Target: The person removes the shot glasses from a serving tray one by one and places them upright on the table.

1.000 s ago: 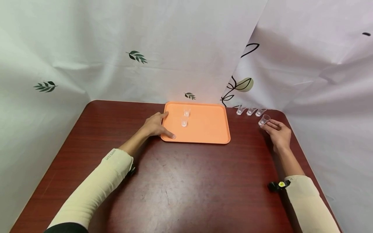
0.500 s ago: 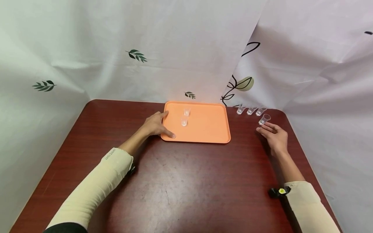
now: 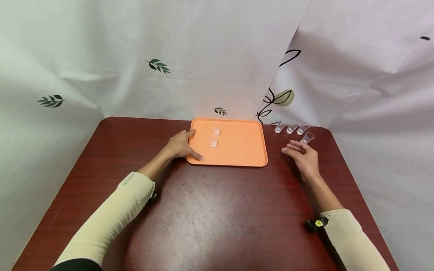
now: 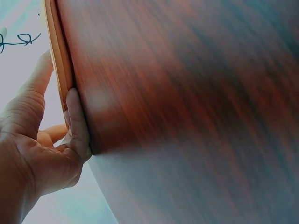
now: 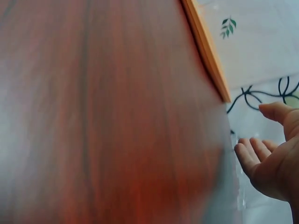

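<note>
An orange tray [image 3: 242, 145] lies toward the back of the table. My left hand [image 3: 180, 145] grips its left end, thumb over the near corner and fingers at the left rim. The left wrist view shows the fingers [image 4: 78, 121] bent against the tray's edge [image 4: 60, 56]. Two small clear cups stand on the tray, one cup [image 3: 217, 130] behind the other cup [image 3: 214, 142]. To the right, my right hand [image 3: 304, 160] hovers above the table holding nothing, thumb and fingers apart. Just beyond it stands a clear cup [image 3: 308, 137], its base partly overlapped by the fingers.
Three more clear cups stand in a row at the back right: a left cup [image 3: 279, 127], a middle cup [image 3: 291, 128] and a right cup [image 3: 302, 129]. A white patterned curtain [image 3: 203, 75] rises behind the dark red wooden table [image 3: 210, 210].
My right hand has let go of the cup at the back right and moved left, toward the tray. That cup stays by the row. My left hand and the tray have not moved.
</note>
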Tool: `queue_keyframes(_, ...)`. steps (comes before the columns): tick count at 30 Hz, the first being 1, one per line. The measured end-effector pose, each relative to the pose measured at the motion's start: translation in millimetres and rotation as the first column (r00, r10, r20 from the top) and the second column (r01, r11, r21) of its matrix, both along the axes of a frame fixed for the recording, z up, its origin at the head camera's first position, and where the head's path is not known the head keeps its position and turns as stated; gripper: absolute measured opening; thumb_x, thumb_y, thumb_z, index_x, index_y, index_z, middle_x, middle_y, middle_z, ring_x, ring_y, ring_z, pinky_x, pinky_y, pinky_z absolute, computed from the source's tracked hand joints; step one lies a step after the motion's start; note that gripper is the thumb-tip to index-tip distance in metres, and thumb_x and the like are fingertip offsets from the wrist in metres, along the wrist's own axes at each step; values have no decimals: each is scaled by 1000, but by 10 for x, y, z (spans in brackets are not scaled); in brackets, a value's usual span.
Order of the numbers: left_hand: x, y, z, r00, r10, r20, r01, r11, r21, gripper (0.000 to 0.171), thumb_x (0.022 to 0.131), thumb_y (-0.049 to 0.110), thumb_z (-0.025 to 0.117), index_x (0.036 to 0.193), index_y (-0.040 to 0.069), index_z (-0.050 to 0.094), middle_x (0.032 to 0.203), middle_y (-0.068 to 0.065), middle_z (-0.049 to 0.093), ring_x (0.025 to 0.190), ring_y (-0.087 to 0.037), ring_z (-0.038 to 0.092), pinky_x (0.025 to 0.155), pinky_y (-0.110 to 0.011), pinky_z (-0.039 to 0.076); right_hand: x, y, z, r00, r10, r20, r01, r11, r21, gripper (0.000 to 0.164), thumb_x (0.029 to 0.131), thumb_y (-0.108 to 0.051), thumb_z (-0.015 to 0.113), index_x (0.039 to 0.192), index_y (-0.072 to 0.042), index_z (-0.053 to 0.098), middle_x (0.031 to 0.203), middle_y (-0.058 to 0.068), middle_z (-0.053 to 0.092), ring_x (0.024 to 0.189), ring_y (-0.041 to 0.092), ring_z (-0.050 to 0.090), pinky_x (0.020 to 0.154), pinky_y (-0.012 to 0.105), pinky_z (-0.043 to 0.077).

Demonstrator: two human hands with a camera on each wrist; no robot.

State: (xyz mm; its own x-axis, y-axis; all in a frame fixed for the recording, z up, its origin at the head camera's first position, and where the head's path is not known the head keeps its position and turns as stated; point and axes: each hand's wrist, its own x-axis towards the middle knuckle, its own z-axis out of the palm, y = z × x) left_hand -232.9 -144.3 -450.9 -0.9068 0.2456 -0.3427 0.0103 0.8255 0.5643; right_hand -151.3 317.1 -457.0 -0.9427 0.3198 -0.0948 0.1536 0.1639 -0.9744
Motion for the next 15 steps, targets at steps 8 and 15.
queue_keyframes(8,9,3,-16,1000,-4,-17,4,1000,-2,139,74,50,107,182,18,26,184,-23,29,169,-48,33,134,-66,36,-61,-266,56,995,69,-69,-72,997,-29,50,93,-11,93,138,-1,74,105,-13,86,97,-7,79,88,12,61)
queue_keyframes(15,-8,-6,-21,1000,-2,-20,2,1000,16,142,71,51,108,182,17,27,183,-24,31,167,-48,35,133,-66,37,-131,-511,95,989,125,-85,-128,991,-35,59,95,-8,90,147,8,67,118,1,86,98,-5,80,91,15,63)
